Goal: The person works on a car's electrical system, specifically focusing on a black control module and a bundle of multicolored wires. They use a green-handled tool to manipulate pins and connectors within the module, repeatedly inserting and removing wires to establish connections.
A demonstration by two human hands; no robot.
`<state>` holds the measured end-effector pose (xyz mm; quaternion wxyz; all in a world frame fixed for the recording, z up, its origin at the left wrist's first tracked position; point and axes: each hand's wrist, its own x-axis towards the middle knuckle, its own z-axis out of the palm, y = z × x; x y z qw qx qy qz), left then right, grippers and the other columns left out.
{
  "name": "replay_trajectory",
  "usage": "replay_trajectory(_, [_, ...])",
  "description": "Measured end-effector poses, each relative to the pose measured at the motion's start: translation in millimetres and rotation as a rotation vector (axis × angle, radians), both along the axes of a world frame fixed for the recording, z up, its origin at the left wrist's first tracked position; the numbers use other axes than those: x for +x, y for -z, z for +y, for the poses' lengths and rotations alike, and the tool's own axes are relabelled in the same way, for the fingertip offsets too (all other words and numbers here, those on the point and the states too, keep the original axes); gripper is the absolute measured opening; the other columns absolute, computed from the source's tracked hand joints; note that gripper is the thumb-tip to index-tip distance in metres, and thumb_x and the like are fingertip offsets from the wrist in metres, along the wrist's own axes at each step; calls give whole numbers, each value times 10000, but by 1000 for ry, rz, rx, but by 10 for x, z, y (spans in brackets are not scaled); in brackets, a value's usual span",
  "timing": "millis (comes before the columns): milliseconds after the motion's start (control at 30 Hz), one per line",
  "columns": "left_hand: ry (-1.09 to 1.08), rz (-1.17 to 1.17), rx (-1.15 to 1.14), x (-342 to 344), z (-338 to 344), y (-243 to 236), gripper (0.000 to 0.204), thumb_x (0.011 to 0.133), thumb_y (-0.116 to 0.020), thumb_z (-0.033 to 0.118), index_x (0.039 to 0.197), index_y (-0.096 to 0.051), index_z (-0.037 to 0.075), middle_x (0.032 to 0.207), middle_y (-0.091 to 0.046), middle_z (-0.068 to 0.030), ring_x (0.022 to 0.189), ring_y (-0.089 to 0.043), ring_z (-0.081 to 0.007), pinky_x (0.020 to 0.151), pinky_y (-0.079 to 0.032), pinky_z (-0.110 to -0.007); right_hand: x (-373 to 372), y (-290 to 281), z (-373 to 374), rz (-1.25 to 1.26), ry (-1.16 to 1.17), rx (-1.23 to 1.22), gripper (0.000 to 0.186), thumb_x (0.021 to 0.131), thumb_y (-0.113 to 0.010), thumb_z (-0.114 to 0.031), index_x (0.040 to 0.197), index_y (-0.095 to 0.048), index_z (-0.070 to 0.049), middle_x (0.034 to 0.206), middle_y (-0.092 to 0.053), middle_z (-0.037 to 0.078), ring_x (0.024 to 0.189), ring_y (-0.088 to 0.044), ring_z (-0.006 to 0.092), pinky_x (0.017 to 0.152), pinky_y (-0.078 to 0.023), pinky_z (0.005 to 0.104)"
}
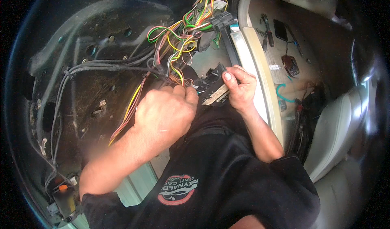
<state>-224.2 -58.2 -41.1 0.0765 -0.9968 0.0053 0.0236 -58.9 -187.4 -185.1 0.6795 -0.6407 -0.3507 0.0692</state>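
My right hand [242, 88] grips a black plastic electrical module [212, 77] by its upper corner, with the thumb on top. A tan label strip runs along the module's near side. Just to the left, my left hand [166, 109] is closed, its fingertips bunched around the lower end of several colored wires [177, 68]. What exactly those fingertips pinch is partly hidden behind the knuckles. Above both hands the harness spreads into loose yellow, green, red and white loops, with a grey connector [221, 20] near its top.
At left stands a dark bare door panel [109, 38] with grey cables [109, 64] along it. A cream door sill [262, 66] borders the car floor at right. Tools [267, 31], a phone-like black device [280, 29] and a brown handheld device [290, 65] lie there, beside a grey seat [335, 131].
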Motion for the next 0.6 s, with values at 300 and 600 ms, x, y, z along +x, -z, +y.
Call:
replay_trajectory(300, [-141,14,217,-155,92,410,434,791,-663,98,1212,-616,8,899,-632,-99,840,-664,-281,690,-568,-401,16,88,416,-290,-21,-179,676,842,-741,-616,685,-489,-9,697,-519,189,669,-605,378,611,-472,472])
replay_trajectory(600, [-228,86,301,45,-115,274,471,763,-694,91,1223,-627,14,897,-635,-96,819,-671,-264,665,-570,-379,7,80,554,-293,190,66,414,898,-660,-361,705,-501,-32,676,-501,129,622,-537,369,589,-431,452])
